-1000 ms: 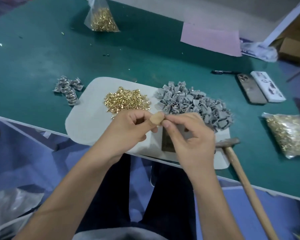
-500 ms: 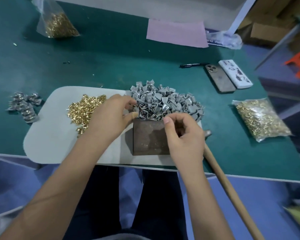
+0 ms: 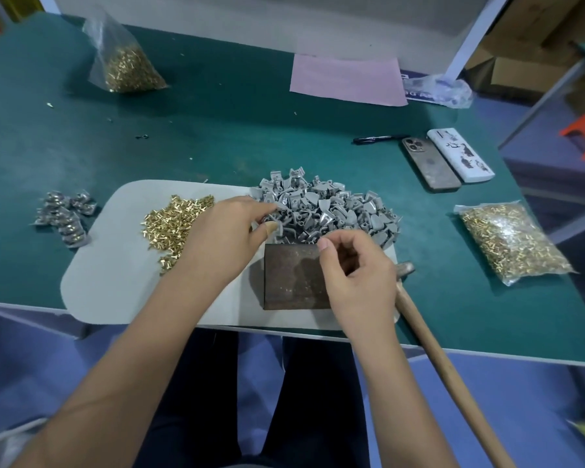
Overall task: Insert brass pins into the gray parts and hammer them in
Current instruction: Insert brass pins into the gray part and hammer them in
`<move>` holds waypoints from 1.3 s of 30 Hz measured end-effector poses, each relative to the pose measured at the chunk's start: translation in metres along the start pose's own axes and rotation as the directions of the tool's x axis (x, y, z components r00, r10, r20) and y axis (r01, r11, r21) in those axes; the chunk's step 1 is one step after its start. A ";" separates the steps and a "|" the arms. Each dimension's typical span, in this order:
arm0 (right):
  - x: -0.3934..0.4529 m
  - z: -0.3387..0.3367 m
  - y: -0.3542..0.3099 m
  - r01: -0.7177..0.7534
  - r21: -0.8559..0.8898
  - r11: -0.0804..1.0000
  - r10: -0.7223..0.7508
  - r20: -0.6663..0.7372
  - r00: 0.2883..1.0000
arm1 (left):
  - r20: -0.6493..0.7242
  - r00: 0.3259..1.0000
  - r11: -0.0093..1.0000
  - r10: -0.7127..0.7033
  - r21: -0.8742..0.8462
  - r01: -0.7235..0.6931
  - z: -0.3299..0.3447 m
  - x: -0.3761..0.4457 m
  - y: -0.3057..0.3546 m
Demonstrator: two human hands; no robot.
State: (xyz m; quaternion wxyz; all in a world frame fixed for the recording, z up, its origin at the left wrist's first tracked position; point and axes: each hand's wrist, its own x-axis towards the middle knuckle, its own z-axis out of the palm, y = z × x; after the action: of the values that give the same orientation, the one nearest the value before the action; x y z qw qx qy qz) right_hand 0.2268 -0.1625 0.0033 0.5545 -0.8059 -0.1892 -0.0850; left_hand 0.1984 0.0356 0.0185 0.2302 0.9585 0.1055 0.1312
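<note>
A heap of gray parts (image 3: 335,211) lies at the back right of a white mat (image 3: 115,271), with loose brass pins (image 3: 173,221) piled to its left. My left hand (image 3: 227,238) reaches into the heap's near left edge, and its thumb and forefinger pinch a gray part (image 3: 278,216). My right hand (image 3: 358,275) hovers over a dark metal block (image 3: 291,278) with its fingers curled. Whatever lies between those fingertips is hidden. The hammer (image 3: 453,376) rests just right of that hand, handle pointing off the table's front edge.
A small cluster of shiny gray parts (image 3: 65,214) sits left of the mat. Bags of brass pins lie at the right (image 3: 510,241) and back left (image 3: 125,65). Two phones (image 3: 429,167), a pen (image 3: 379,139) and a pink sheet (image 3: 345,79) lie further back.
My hands, held together in front of me a second ago, have parted. The left went forward into the gray heap; the right dropped over the metal block.
</note>
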 end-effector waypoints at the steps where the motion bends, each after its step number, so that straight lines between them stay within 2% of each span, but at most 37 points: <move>1: 0.000 0.000 0.000 -0.003 0.001 1.000 0.003 0.003 1.000 | -0.001 1.000 1.000 0.003 -0.013 -0.003 -0.002 -0.001 0.001; 6: 0.000 0.000 -0.002 -0.035 0.022 0.999 0.035 -0.002 0.999 | -0.017 0.999 0.960 -0.042 -0.279 0.036 -0.012 -0.015 0.013; 11: 0.003 -0.012 -0.005 -0.139 0.179 0.974 0.140 0.005 0.990 | 0.043 0.998 0.830 -0.036 -0.556 0.054 -0.019 -0.033 0.038; 13: 0.000 -0.019 -0.005 -0.160 0.197 0.967 0.160 0.013 0.987 | 0.073 0.997 0.801 -0.026 -0.595 0.064 -0.020 -0.039 0.044; 17: -0.006 -0.029 -0.006 -0.166 0.167 0.972 0.164 0.031 0.986 | 0.146 0.989 0.812 -0.005 -0.577 0.089 -0.021 -0.046 0.048; 19: -0.009 -0.032 -0.008 -0.168 0.154 0.974 0.163 0.041 0.986 | 0.166 0.986 0.850 -0.005 -0.519 0.092 -0.020 -0.046 0.048; 22: -0.012 -0.036 -0.013 -0.121 0.110 0.987 0.116 0.054 0.992 | 0.141 0.987 0.963 0.074 -0.268 -0.034 -0.019 -0.046 0.047; 25: -0.015 -0.037 -0.015 -0.074 0.063 0.995 0.070 0.056 0.996 | 0.093 0.985 0.978 0.148 -0.160 -0.132 -0.014 -0.048 0.046; 30: -0.018 -0.038 -0.013 -0.021 -0.014 1.000 0.022 0.034 0.999 | -0.003 0.992 0.983 0.127 -0.130 -0.127 0.001 -0.055 0.045; 36: -0.020 -0.036 -0.006 -0.025 -0.064 0.998 0.029 0.073 0.997 | 0.032 0.997 0.963 0.076 -0.263 -0.065 -0.005 -0.063 0.037; 39: -0.017 -0.035 -0.008 0.017 -0.127 0.992 -0.004 0.096 0.995 | 0.027 0.997 0.963 0.066 -0.265 -0.056 -0.009 -0.065 0.037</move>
State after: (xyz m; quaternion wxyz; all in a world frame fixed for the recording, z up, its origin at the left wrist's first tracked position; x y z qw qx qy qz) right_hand 0.2104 -0.1957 0.0169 0.4916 -0.8419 -0.2140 -0.0611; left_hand 0.1400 -0.0098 0.0299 0.3537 0.9242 0.0533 0.1339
